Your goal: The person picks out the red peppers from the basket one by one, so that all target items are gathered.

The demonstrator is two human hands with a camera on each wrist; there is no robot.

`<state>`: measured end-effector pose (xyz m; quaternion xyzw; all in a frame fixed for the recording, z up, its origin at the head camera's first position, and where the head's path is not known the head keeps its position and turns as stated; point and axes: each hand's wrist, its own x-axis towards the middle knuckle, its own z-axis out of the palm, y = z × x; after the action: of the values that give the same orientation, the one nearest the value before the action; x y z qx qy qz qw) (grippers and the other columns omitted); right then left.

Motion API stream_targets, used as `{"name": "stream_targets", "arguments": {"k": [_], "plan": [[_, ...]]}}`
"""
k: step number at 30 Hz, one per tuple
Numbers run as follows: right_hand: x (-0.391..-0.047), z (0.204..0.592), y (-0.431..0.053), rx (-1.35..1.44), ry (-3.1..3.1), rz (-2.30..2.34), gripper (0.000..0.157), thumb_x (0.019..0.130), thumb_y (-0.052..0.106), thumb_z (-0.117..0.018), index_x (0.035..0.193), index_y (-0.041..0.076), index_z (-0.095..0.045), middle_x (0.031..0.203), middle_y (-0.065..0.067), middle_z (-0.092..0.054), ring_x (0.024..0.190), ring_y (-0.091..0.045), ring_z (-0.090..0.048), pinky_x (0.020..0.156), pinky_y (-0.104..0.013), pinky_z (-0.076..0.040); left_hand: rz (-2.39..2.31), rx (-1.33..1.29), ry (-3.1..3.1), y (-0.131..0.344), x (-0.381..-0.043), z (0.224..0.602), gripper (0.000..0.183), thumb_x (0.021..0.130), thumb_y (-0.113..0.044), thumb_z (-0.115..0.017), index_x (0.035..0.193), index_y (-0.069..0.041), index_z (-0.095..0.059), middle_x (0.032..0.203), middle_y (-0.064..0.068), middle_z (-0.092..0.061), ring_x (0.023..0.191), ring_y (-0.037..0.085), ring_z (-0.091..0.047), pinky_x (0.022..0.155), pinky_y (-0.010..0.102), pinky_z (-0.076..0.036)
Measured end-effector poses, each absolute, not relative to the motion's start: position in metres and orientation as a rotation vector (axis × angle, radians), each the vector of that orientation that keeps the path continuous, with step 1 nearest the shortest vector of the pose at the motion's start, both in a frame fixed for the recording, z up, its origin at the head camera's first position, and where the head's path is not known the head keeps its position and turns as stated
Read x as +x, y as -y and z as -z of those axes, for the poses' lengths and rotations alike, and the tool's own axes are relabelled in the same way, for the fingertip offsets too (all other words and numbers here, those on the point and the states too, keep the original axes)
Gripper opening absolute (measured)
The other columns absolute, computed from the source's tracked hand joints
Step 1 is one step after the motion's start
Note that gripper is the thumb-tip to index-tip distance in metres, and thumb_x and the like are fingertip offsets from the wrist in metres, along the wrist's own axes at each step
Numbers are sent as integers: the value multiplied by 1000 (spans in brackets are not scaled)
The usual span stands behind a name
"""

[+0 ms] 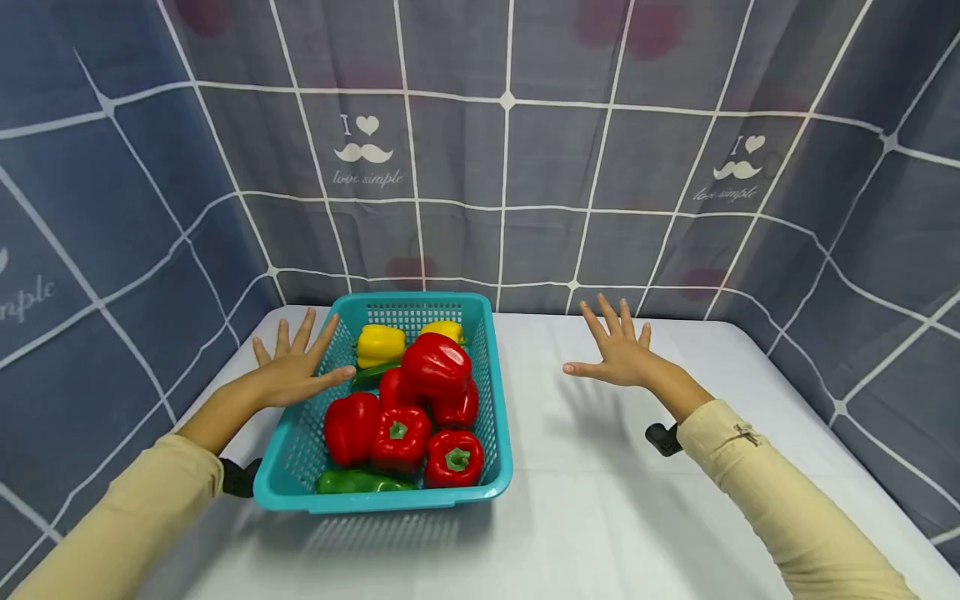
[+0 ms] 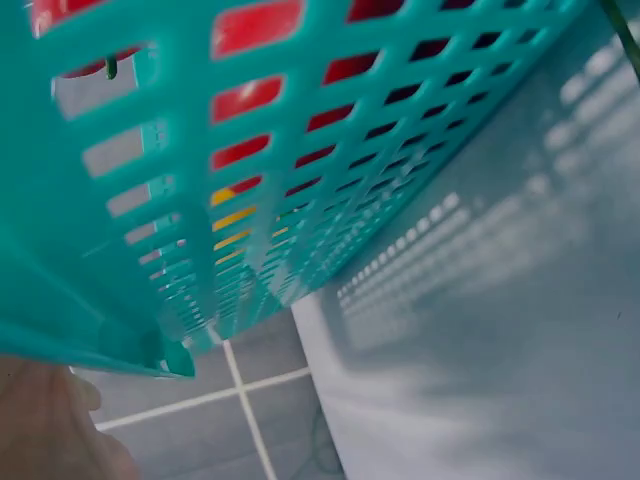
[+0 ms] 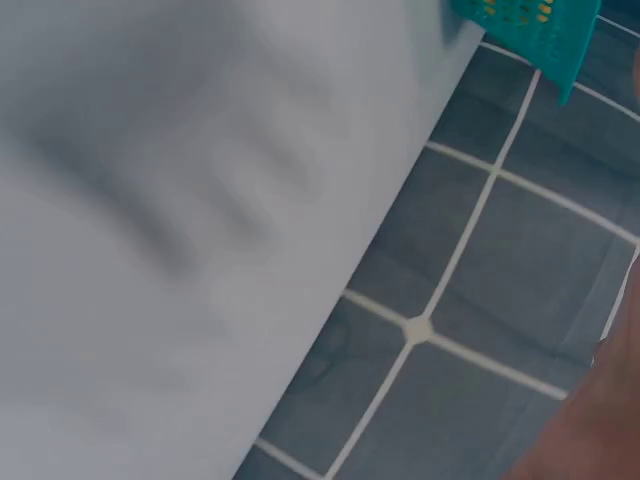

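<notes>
Turquoise plastic basket (image 1: 382, 502), w/ red bell peppers (image 1: 405, 448) inside, is sitting on the white-covered table (image 1: 555, 533), its long axis apparently running near-to-far. L hand (image 1: 294, 371), the nearer, is overlapping the basket's L rim (contact unclear), fingers splayed, grasping nothing; the peppers are lying to its R. R hand (image 1: 618, 358) is hanging well apart, R of the basket, fingers likewise spread, gripping nothing.

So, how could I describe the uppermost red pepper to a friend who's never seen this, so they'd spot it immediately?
On the white table, find the turquoise basket. Inside, look just nearer to the viewer than the two yellow peppers. The red pepper there is yours: unlike its red neighbours, it sits on top of the others.
</notes>
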<state>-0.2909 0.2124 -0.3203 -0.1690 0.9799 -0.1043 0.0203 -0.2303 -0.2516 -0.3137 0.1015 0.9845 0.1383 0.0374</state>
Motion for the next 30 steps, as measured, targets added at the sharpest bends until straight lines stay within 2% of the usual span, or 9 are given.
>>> {"name": "stream_targets", "arguments": {"k": [9,16,20,23,27,30], "plan": [[-303,310,-176,-635,-3034,320,107,74,68,-56,147,25,9,152,-10,18,135,-37,25,97,-72,6,-707,333,-2922,255,-228,323,87,90,-58,-36,145,-17,17,147,28,17,127,60,11,87,79,8],[-307,305,-147,-742,-3015,339,105,75,65,-58,148,23,6,153,-8,17,136,-37,22,98,-72,2,-1020,412,-2832,263,-229,332,83,94,-52,-31,143,-11,22,147,28,17,133,49,12,91,77,2],[-308,304,-131,-808,-2978,375,105,75,63,-58,147,23,7,152,-6,20,136,-36,22,99,-71,4,-1211,454,-2751,268,-231,339,82,95,-51,-29,142,-10,25,148,24,21,134,48,13,96,73,0],[-307,304,-120,-855,-2950,403,108,74,62,-61,147,25,9,152,-4,21,136,-35,23,99,-71,5,-1272,424,-2697,271,-231,346,79,95,-51,-27,141,-13,27,148,22,22,133,51,2,100,68,-17],[-308,304,-106,-939,-2918,423,115,69,61,-67,146,27,11,152,-5,20,136,-34,23,99,-71,5,-1308,389,-2666,273,-230,353,77,97,-45,-30,141,-17,27,149,21,18,131,54,-9,89,61,-40],[-309,305,-97,-1014,-2908,418,120,65,59,-71,147,26,11,152,-6,19,136,-35,22,100,-70,5,-1374,385,-2642,274,-229,356,79,96,-39,-37,142,-20,25,150,18,18,133,51,-4,92,61,-37]]}}
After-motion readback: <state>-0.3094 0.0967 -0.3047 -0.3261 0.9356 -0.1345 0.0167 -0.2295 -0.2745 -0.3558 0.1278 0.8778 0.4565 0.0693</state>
